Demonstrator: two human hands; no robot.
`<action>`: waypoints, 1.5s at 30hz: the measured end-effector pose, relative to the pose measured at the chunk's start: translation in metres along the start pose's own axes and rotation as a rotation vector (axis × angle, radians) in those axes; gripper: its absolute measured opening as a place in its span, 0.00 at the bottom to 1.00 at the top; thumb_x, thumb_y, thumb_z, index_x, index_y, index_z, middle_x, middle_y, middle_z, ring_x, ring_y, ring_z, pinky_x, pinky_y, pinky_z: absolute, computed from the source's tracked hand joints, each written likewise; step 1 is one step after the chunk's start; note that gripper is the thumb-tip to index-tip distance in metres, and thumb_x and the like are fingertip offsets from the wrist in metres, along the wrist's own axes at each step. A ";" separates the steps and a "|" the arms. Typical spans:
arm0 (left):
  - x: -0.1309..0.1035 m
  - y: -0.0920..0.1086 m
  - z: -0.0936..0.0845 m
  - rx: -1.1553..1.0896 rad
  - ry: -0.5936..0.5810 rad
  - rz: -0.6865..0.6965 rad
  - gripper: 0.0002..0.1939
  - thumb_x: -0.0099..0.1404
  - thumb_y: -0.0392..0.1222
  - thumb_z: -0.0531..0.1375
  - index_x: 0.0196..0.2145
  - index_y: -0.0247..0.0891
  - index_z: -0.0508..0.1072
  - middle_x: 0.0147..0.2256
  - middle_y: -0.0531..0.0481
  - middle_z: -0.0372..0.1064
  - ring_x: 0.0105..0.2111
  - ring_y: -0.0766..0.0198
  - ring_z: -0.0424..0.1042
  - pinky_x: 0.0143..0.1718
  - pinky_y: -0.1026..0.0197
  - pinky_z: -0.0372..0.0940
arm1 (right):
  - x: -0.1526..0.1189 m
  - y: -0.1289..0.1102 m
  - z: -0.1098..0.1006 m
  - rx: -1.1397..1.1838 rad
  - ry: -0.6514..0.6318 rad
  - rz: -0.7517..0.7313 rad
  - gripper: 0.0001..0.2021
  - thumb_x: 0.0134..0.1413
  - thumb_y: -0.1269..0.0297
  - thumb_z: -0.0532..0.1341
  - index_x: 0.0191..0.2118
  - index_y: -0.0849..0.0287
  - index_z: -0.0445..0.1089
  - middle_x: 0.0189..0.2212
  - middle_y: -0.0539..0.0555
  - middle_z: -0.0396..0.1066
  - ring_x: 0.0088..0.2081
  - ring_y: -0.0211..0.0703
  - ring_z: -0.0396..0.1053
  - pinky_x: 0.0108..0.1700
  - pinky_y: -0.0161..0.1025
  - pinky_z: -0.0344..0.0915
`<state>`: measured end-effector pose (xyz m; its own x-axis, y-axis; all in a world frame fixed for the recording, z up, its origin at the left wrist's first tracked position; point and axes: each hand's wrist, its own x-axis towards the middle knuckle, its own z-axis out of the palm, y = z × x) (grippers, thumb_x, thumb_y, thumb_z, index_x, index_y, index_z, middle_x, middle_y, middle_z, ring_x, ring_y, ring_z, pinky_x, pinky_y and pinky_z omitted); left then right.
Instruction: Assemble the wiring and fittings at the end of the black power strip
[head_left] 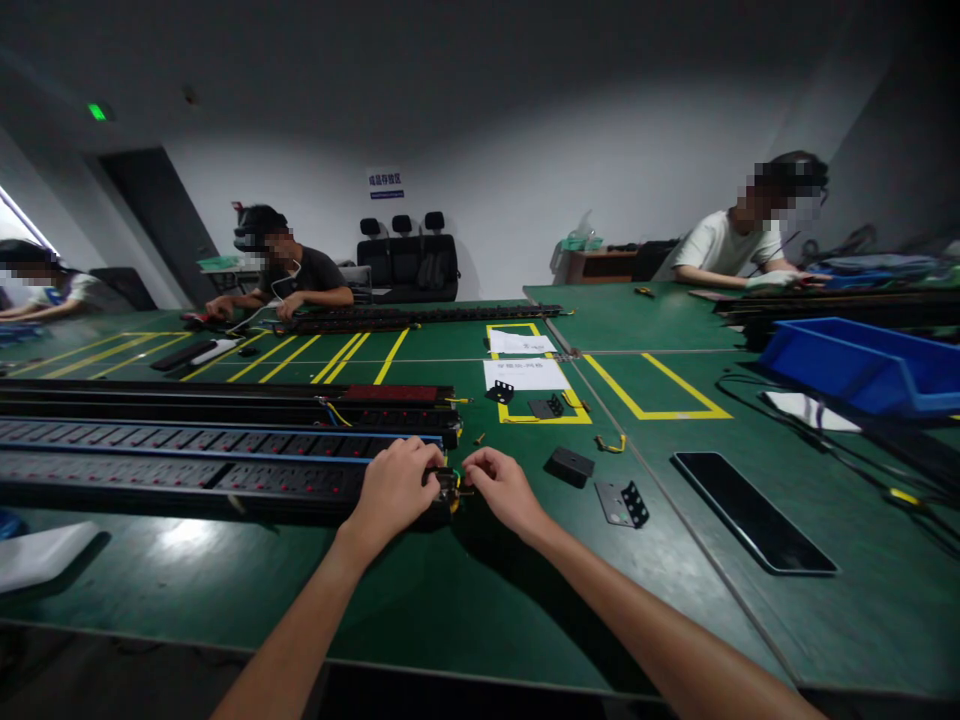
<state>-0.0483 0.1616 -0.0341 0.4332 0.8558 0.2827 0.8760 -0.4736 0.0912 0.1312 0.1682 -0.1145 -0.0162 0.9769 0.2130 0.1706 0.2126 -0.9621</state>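
Note:
My left hand (pixel 399 482) is closed over the right end of a long black power strip (pixel 292 478), its thumb and fingers at the open end. A small green and yellow wire (pixel 455 480) shows at that end, between my two hands. Just right of it, my right hand (pixel 504 488) is in a pinch, thumb against forefinger; what it holds is too small to make out. Behind lie more long black strips, one with a blue edge (pixel 225 432). Right of my right hand are a black end block (pixel 570 466) and a perforated black bracket (pixel 622 504).
A phone (pixel 754 512) lies at the right, near a blue bin (pixel 862 365) and black cables. Printed sheets (pixel 526 375) with more brackets (pixel 547 407) lie ahead. A short yellow wire (pixel 612 444) is on the table (pixel 540 620). Several people work across the tables.

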 end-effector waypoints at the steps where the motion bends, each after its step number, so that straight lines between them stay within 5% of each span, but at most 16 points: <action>1: 0.000 0.000 0.001 -0.002 0.000 0.009 0.09 0.60 0.34 0.59 0.37 0.43 0.76 0.37 0.50 0.71 0.40 0.58 0.69 0.41 0.59 0.62 | 0.000 0.001 0.000 0.004 0.005 0.002 0.07 0.52 0.64 0.57 0.32 0.58 0.71 0.28 0.51 0.74 0.32 0.43 0.72 0.36 0.38 0.67; 11: -0.004 0.001 0.001 -0.055 0.043 -0.001 0.10 0.62 0.34 0.58 0.38 0.43 0.77 0.39 0.49 0.72 0.41 0.57 0.69 0.44 0.56 0.63 | 0.000 -0.003 -0.001 0.048 0.026 0.013 0.07 0.52 0.63 0.58 0.33 0.58 0.71 0.27 0.51 0.73 0.31 0.42 0.71 0.35 0.37 0.66; 16: -0.043 0.011 -0.001 -0.283 0.266 -0.038 0.09 0.65 0.37 0.56 0.42 0.41 0.73 0.40 0.48 0.70 0.42 0.59 0.70 0.45 0.58 0.66 | -0.002 -0.008 0.000 0.068 0.075 0.063 0.08 0.52 0.61 0.58 0.34 0.58 0.70 0.26 0.50 0.72 0.28 0.41 0.69 0.30 0.35 0.64; 22: -0.095 0.027 0.017 -0.366 0.397 -0.008 0.04 0.68 0.40 0.56 0.35 0.40 0.70 0.25 0.55 0.60 0.24 0.67 0.63 0.26 0.64 0.59 | -0.002 -0.011 0.000 0.134 0.139 0.057 0.08 0.51 0.60 0.58 0.33 0.58 0.70 0.24 0.49 0.70 0.26 0.40 0.66 0.28 0.35 0.61; 31: -0.094 0.028 0.033 -0.192 0.198 0.055 0.17 0.69 0.36 0.51 0.22 0.40 0.51 0.20 0.58 0.52 0.19 0.71 0.55 0.24 0.62 0.49 | 0.000 -0.013 -0.003 0.186 0.173 0.106 0.09 0.49 0.58 0.59 0.32 0.58 0.70 0.21 0.49 0.67 0.24 0.39 0.63 0.24 0.34 0.56; 45: -0.094 0.027 0.036 -0.059 0.158 0.112 0.16 0.67 0.35 0.50 0.22 0.40 0.52 0.18 0.60 0.53 0.17 0.72 0.55 0.24 0.62 0.47 | 0.002 -0.010 0.000 0.181 0.143 0.090 0.07 0.49 0.61 0.59 0.31 0.59 0.69 0.19 0.47 0.65 0.23 0.37 0.62 0.25 0.33 0.55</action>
<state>-0.0576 0.0762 -0.0929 0.4848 0.7558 0.4402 0.8082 -0.5795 0.1048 0.1294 0.1679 -0.1047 0.1329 0.9820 0.1345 -0.0140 0.1375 -0.9904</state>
